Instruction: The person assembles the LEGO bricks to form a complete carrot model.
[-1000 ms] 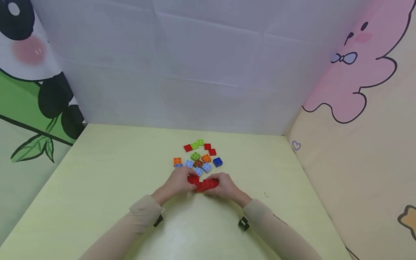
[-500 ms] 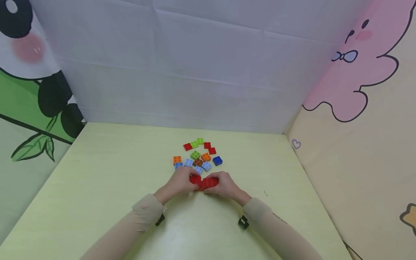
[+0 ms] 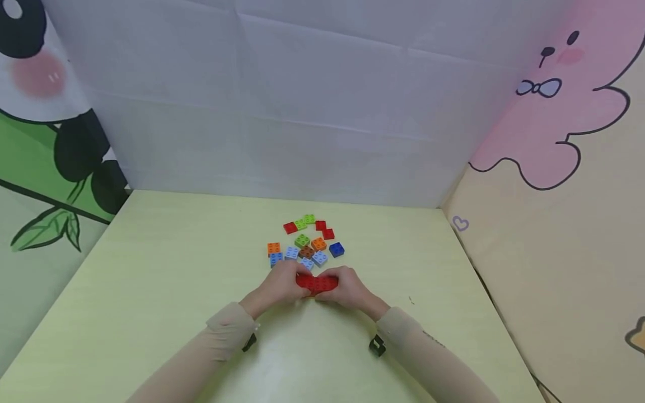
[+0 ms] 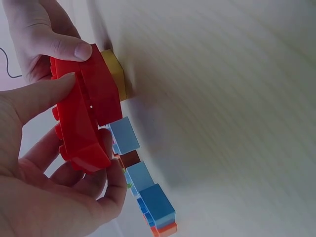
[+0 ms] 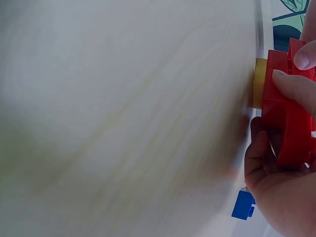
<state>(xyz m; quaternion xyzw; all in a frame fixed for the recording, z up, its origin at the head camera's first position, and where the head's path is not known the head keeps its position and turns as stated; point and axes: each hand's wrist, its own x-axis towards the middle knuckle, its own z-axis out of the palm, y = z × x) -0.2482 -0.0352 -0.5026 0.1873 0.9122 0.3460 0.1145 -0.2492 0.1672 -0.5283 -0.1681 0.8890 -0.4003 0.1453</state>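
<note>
Both hands meet at a cluster of red building bricks (image 3: 322, 284) near the middle of the table. My left hand (image 3: 282, 281) grips a studded red brick (image 4: 81, 126) from its left end, thumb and fingers around it. That brick lies against a second red brick (image 4: 104, 91), under which a yellow brick (image 4: 115, 74) shows. My right hand (image 3: 347, 286) grips the cluster's right end, its thumb on the red side. The right wrist view shows the yellow brick (image 5: 259, 83) below the red ones too. Parts of the bricks are hidden behind fingers.
Loose bricks lie just beyond the hands: light blue (image 3: 319, 258), brown (image 3: 306, 252), dark blue (image 3: 336, 249), orange (image 3: 274, 248) and green (image 3: 302, 240). Farther back are red (image 3: 289, 228) and lime (image 3: 309, 219) ones. A pale wall (image 3: 312, 112) stands behind the table.
My left hand has shifted slightly right with its red brick. The notch between the red bricks has closed in the head view. My right hand has stayed nearly still.
</note>
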